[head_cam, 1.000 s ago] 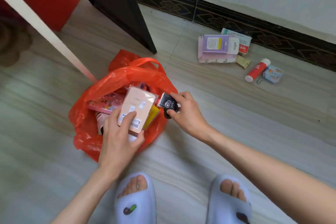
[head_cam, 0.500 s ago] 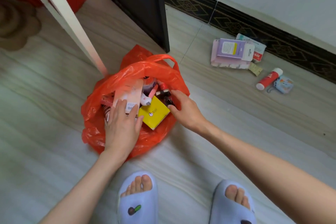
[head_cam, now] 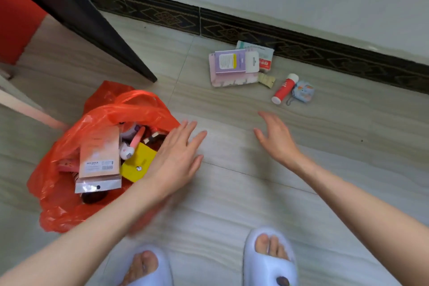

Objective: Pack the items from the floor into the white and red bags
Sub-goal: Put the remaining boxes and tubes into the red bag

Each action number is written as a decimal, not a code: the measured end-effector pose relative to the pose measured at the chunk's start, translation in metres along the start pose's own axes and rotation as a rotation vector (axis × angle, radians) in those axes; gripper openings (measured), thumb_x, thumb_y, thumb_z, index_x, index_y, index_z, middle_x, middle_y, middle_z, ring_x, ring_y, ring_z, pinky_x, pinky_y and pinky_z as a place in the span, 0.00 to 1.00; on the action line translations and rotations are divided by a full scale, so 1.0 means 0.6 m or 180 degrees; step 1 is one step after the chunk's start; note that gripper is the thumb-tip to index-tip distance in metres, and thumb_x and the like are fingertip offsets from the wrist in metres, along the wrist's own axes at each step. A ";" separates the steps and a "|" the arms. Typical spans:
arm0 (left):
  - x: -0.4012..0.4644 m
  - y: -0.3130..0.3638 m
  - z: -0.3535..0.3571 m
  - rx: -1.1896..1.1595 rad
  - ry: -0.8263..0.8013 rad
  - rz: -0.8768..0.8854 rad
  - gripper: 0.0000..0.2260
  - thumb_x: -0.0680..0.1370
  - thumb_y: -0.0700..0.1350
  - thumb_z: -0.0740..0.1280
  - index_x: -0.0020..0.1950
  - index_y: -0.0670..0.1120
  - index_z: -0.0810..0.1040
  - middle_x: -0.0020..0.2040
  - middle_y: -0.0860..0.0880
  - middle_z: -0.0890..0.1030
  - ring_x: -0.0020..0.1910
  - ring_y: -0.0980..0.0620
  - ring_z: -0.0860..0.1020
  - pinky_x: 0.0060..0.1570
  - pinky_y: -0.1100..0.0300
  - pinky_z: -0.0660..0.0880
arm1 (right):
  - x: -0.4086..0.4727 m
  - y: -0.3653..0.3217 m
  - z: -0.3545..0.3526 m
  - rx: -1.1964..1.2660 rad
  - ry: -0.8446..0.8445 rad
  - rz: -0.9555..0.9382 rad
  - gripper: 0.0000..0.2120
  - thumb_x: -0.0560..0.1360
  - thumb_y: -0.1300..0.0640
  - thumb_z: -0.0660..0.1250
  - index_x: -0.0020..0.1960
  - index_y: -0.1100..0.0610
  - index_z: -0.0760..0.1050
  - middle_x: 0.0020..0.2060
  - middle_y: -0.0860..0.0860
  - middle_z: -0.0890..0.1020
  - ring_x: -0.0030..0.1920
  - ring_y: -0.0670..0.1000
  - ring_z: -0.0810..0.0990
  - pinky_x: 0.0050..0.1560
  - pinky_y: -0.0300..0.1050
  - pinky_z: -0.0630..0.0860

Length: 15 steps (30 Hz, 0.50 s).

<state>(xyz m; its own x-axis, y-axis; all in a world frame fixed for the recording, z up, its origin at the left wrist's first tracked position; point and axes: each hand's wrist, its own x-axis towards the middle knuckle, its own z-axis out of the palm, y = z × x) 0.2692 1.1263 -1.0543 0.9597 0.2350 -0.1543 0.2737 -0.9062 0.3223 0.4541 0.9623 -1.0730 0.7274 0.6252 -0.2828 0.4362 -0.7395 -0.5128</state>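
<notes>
The red plastic bag (head_cam: 69,137) lies open on the floor at the left, holding a pink flat pack (head_cam: 99,153), a yellow box (head_cam: 137,165) and small toys. My left hand (head_cam: 176,158) hovers open at the bag's right rim, holding nothing. My right hand (head_cam: 276,137) is open over bare floor, fingers spread, pointing toward the far items. Near the wall lie a purple and white pack (head_cam: 234,62) on a pink pack (head_cam: 229,81), a white packet (head_cam: 264,55), a small beige sachet (head_cam: 267,80), a red tube (head_cam: 284,88) and a light blue pouch (head_cam: 303,91). No white bag is in view.
A dark door edge (head_cam: 92,25) runs diagonally behind the bag. A white post (head_cam: 27,109) slants at the left. A patterned dark skirting (head_cam: 278,39) lines the wall. My two feet in pale slippers (head_cam: 269,260) stand at the bottom.
The pink pack and the small black item went into the bag. Both hands let go and came out, the right one moving right toward the items by the wall.
</notes>
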 end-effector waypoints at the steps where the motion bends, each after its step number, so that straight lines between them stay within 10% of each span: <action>1: 0.029 0.006 0.002 0.0079 -0.0071 0.0079 0.21 0.73 0.47 0.61 0.65 0.40 0.72 0.65 0.35 0.71 0.66 0.34 0.69 0.62 0.40 0.68 | 0.011 0.017 -0.008 -0.0040 0.0054 0.0075 0.24 0.76 0.60 0.62 0.70 0.61 0.63 0.67 0.60 0.69 0.68 0.60 0.67 0.67 0.48 0.61; 7: 0.216 0.078 0.059 0.0219 -0.1069 0.0117 0.28 0.78 0.47 0.59 0.75 0.44 0.53 0.75 0.40 0.53 0.74 0.42 0.52 0.71 0.50 0.54 | 0.088 0.145 -0.060 -0.0394 0.0264 0.0526 0.23 0.74 0.61 0.62 0.68 0.63 0.65 0.65 0.63 0.69 0.64 0.64 0.68 0.63 0.52 0.66; 15: 0.366 0.151 0.136 0.0083 -0.0387 0.0397 0.30 0.79 0.49 0.56 0.76 0.50 0.44 0.77 0.43 0.47 0.75 0.43 0.47 0.72 0.48 0.48 | 0.186 0.222 -0.094 -0.0705 0.0278 0.0274 0.30 0.73 0.60 0.66 0.72 0.61 0.59 0.72 0.61 0.60 0.71 0.61 0.59 0.69 0.53 0.61</action>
<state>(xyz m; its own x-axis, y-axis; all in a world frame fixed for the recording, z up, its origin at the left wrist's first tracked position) 0.4998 1.0671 -1.1353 0.9708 0.0774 -0.2270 0.1498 -0.9349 0.3218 0.6234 0.9197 -1.1269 0.8058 0.5406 -0.2417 0.4690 -0.8318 -0.2969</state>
